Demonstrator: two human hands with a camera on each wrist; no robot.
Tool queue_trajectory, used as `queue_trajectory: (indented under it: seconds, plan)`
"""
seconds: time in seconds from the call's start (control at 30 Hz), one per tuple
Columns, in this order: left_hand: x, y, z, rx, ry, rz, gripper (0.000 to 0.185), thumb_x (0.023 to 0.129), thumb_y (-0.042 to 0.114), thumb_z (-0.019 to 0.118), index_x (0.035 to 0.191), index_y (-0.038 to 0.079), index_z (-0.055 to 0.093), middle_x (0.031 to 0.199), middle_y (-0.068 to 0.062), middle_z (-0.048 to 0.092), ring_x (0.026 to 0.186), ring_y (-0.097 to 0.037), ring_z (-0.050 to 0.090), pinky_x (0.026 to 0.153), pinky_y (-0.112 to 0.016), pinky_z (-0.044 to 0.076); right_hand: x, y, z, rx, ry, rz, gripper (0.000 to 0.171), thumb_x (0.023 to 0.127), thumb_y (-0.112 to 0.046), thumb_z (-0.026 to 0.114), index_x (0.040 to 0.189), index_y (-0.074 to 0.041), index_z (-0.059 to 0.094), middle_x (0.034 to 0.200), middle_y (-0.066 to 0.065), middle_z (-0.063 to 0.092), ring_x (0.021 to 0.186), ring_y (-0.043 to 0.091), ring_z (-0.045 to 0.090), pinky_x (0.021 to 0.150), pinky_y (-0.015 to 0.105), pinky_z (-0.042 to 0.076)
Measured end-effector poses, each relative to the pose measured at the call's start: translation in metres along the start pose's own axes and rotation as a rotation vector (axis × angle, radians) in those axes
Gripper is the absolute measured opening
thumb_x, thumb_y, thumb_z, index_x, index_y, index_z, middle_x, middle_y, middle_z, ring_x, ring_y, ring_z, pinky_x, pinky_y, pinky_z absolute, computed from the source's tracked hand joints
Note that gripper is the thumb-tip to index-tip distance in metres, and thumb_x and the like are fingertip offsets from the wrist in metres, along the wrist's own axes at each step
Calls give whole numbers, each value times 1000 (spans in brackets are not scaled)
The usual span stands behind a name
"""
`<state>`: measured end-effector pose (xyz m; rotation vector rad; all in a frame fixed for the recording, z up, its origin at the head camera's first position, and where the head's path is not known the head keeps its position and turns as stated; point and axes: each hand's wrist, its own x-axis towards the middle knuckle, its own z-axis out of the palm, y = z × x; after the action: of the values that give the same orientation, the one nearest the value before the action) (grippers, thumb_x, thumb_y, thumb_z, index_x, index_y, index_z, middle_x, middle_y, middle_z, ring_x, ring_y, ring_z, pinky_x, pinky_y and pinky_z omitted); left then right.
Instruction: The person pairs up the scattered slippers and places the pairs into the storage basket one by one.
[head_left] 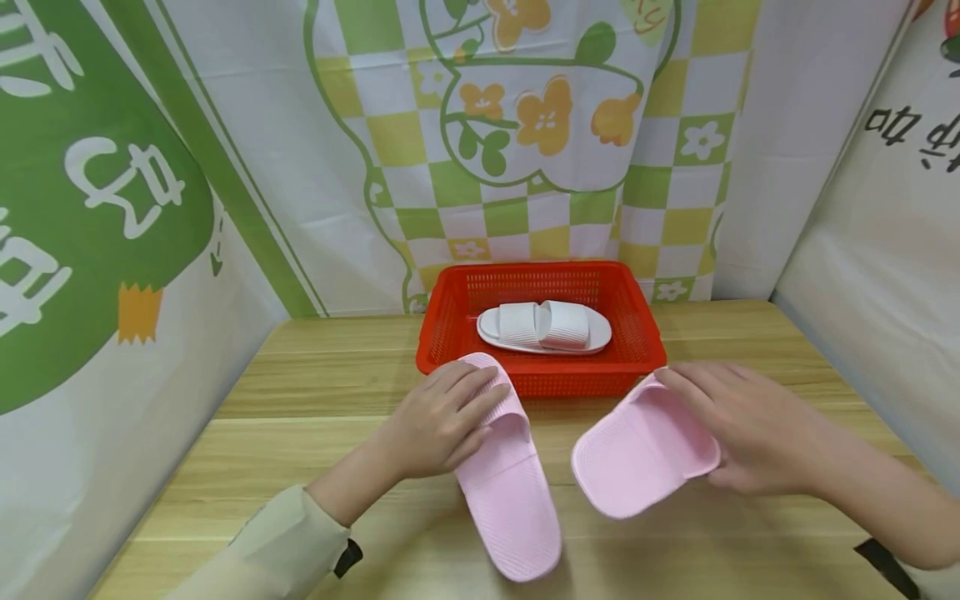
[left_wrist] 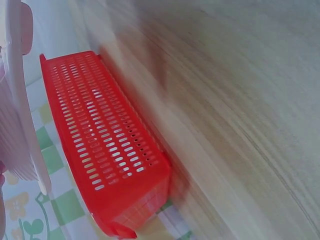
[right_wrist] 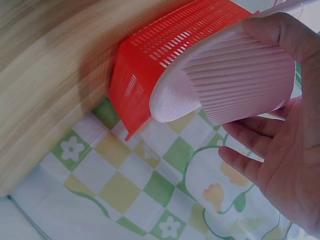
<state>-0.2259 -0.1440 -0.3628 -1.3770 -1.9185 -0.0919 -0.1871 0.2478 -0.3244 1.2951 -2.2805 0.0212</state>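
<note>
My left hand (head_left: pixel 442 419) grips a pink slide slipper (head_left: pixel 513 512) over its ribbed strap, with the toe toward the basket and the heel toward me. In my right hand (head_left: pixel 761 429) is a second pink slipper (head_left: pixel 630 458), tilted so that its footbed faces the head camera. The right wrist view shows my thumb on the edge of this slipper's sole (right_wrist: pixel 165 102) and my fingers by its ribbed strap (right_wrist: pixel 245 80). Beyond both hands stands a red basket (head_left: pixel 555 385), with white slippers (head_left: pixel 566 325) lying inside it.
The basket sits on a wood-grain table (head_left: pixel 345 375) near its back edge. A checked, flower-printed cloth (head_left: pixel 495 217) hangs behind it. Printed white cloth panels rise at the left (head_left: pixel 232 333) and right (head_left: pixel 877 275) sides.
</note>
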Motion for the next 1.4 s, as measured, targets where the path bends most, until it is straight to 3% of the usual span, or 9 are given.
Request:
queue_trajectory:
  seconds: [0.27, 0.57, 0.93, 1.07, 1.4]
  plan:
    - [2, -1, -1, 15, 10, -61, 42, 98, 28, 42, 125, 2, 61, 119, -20, 60, 110, -35, 57, 99, -47, 44, 14, 0, 1, -9, 8, 12, 99, 50, -41, 87, 129, 5, 48, 114, 16, 58, 99, 31, 59, 80, 52, 52]
    - [7, 0, -2, 24, -14, -133, 43, 99, 29, 39, 124, 2, 61, 118, -19, 60, 109, -34, 56, 100, -46, 42, 27, -1, -1, -7, -48, 32, 94, 51, -35, 81, 130, 3, 47, 112, 13, 58, 99, 29, 58, 84, 50, 50]
    - [16, 1, -4, 52, -44, -314, 43, 98, 29, 40, 124, 2, 60, 115, -18, 61, 105, -32, 57, 97, -44, 44, 46, -7, 1, -38, -98, 59, 92, 56, -46, 81, 127, 1, 49, 107, 10, 60, 96, 28, 58, 84, 49, 50]
    - [19, 2, -4, 62, -46, -349, 43, 98, 30, 38, 122, 2, 60, 112, -18, 61, 104, -31, 57, 95, -44, 44, 50, -8, 3, -63, -104, 60, 91, 57, -50, 81, 125, 1, 51, 103, 9, 60, 91, 26, 58, 80, 48, 51]
    - [19, 4, -2, 92, -31, -408, 38, 92, 27, 50, 117, 1, 62, 105, -19, 61, 95, -34, 57, 87, -46, 46, 56, -12, 0, -131, -166, 97, 88, 57, -57, 80, 118, -1, 51, 92, 7, 57, 84, 25, 59, 74, 46, 50]
